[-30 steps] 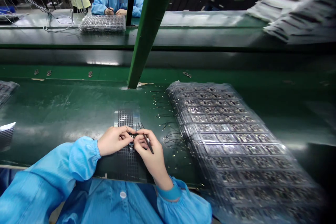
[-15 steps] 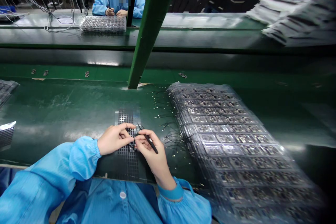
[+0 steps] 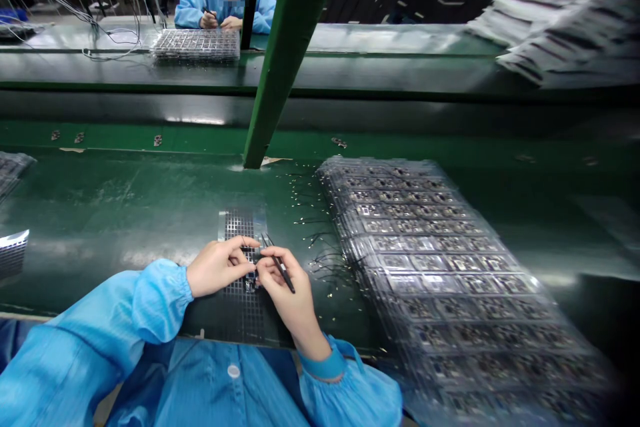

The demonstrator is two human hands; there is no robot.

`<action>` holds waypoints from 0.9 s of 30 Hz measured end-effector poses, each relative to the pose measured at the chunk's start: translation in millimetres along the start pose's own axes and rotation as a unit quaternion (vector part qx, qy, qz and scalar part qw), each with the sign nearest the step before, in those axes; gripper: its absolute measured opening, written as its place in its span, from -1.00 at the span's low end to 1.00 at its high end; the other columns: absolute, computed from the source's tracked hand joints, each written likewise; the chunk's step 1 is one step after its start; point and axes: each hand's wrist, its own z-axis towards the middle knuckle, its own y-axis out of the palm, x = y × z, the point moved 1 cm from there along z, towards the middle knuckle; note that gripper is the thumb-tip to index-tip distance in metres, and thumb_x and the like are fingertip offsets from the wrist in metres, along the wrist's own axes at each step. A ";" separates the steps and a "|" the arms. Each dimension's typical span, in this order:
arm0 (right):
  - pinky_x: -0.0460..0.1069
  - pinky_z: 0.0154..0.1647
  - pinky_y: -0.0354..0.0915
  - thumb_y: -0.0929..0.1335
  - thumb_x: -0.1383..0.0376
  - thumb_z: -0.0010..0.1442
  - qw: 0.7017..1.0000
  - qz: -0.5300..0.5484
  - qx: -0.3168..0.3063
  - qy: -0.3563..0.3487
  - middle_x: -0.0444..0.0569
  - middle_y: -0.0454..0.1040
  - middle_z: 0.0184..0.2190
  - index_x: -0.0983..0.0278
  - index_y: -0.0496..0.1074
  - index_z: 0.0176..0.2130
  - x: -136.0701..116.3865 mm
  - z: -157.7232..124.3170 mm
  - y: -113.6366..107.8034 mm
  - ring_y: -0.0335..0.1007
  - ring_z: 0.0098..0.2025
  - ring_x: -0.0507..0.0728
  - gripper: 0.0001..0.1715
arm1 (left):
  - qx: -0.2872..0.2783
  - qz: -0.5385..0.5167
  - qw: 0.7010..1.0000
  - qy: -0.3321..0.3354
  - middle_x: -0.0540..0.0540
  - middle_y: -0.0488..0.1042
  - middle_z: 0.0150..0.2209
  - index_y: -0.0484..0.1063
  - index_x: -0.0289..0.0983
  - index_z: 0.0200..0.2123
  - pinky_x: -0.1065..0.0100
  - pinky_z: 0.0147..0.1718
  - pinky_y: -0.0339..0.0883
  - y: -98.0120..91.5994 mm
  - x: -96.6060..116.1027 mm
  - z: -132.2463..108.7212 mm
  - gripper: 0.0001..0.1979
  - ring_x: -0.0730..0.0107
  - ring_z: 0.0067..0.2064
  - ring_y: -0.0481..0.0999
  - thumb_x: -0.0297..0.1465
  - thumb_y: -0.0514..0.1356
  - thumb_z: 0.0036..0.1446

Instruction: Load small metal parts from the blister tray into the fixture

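My left hand (image 3: 219, 267) rests on a narrow perforated grid strip (image 3: 242, 223) lying on the green bench, its fingertips pinched on a small dark part I cannot make out. Touching it from the right, my right hand (image 3: 287, 287) grips black tweezers (image 3: 278, 265) whose tips point at the same spot on the strip. Both wrists are in blue sleeves. The lower part of the strip is hidden under my hands.
A large stack of clear trays with small components (image 3: 440, 260) lies right of my hands, loose thin wires (image 3: 325, 250) beside it. A green post (image 3: 280, 60) rises behind. Across the conveyor a person in blue (image 3: 225, 3) works over another tray (image 3: 196, 44). More trays sit at the left edge (image 3: 13, 250).
My hands stay pinched together over the strip; the tweezers have tilted slightly. Small parts on the green belt behind have drifted left.
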 end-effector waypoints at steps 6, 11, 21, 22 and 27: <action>-0.11 -0.42 0.31 0.38 0.26 0.04 1.000 0.015 -0.017 0.000 -0.12 0.43 -0.44 0.24 0.31 -0.22 2.0 -0.7 -1.6 0.36 -0.46 0.01 -0.73 | 0.002 0.001 1.000 0.000 0.06 0.50 -0.47 0.33 -0.25 -0.01 0.49 -0.39 0.34 -1.1 -1.6 0.8 -0.65 0.48 -0.43 0.50 -0.39 0.17 0.10; -0.12 -0.44 0.32 0.39 0.23 0.07 1.000 0.012 -0.011 -0.016 -0.13 0.43 -0.46 0.24 0.33 -0.23 5.7 0.1 -0.7 0.37 -0.47 0.01 -0.75 | -0.007 -0.010 1.000 -0.001 0.05 0.51 -0.46 0.34 -0.26 -0.03 0.48 -0.38 0.35 1.3 -2.5 -1.8 -0.66 0.48 -0.42 0.51 -0.39 0.17 0.09; -0.10 -0.61 0.33 0.22 -0.15 0.17 0.997 0.072 0.011 0.018 -0.07 0.47 -0.48 0.29 0.32 0.09 14.8 17.3 2.7 0.33 -0.62 -0.02 -0.27 | 0.278 -0.013 0.950 -0.144 -0.08 0.53 -0.43 0.35 -0.36 -0.03 0.52 -0.45 0.38 -140.0 -12.0 99.1 -0.67 0.47 -0.41 0.53 -0.39 0.19 0.11; -0.09 -0.59 0.35 0.21 -0.16 0.17 0.998 0.061 -0.001 0.022 -0.04 0.49 -0.45 0.30 0.32 0.09 13.7 20.0 2.9 0.35 -0.61 -0.01 -0.26 | 0.309 -0.003 0.939 -0.153 -0.12 0.54 -0.37 0.31 -0.38 0.01 0.52 -0.42 0.39 -158.7 -14.0 112.9 -0.65 0.47 -0.38 0.54 -0.41 0.15 0.16; -0.08 -0.53 0.37 0.33 -0.10 0.09 1.000 0.029 -0.011 -0.003 -0.02 0.50 -0.46 0.32 0.45 -0.08 2.7 43.3 2.6 0.38 -0.55 0.02 -0.38 | 0.411 0.072 0.883 -0.215 -0.26 0.55 -0.30 0.24 -0.52 0.05 0.40 -0.34 0.40 -208.7 -36.2 135.8 -0.54 0.26 -0.27 0.57 -0.46 0.20 0.09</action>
